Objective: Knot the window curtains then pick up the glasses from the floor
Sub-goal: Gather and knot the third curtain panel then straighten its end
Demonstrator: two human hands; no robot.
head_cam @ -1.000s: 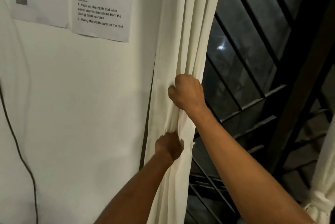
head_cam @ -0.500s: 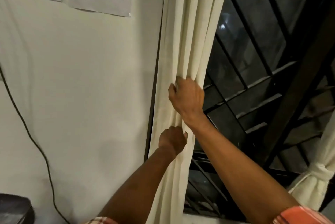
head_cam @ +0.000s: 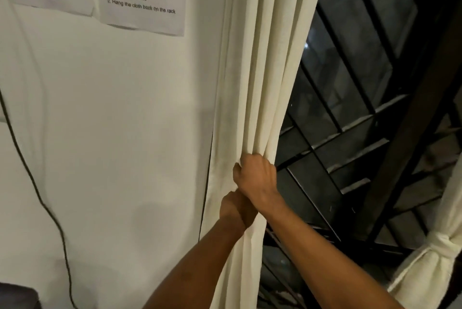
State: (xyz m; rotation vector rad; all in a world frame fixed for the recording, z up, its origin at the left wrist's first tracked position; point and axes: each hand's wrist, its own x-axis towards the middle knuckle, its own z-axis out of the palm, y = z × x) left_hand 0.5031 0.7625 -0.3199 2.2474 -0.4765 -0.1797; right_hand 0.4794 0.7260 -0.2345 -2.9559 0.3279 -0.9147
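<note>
The left hand is curled round the gathered curtain, directly below the right hand and touching its wrist. Its fingertips are hidden behind the cloth. The right hand is closed in a fist on the same bundle, and the pleats are squeezed together at its knuckles.

No loop or twist is seen in this cloth, so the curtain is judged to be gathered but not yet knotted. Well to the right of both hands, a 2nd curtain is seen cinched at its middle, so it is judged to be already tied. That would make 1 of 2 knots done. The glasses and the floor are not in view, so the pick-up is taken as a step left to do.

The held curtain's long axis runs nearly upright, leaning a little to the right toward the top. Above the right hand the pleats spread into 4 or 5 folds. Below the left hand the cloth hangs narrow and passes out of view, with its free end pointing down.

Beyond the hands, the dark window grille is exposed to the right of the cloth.
</note>
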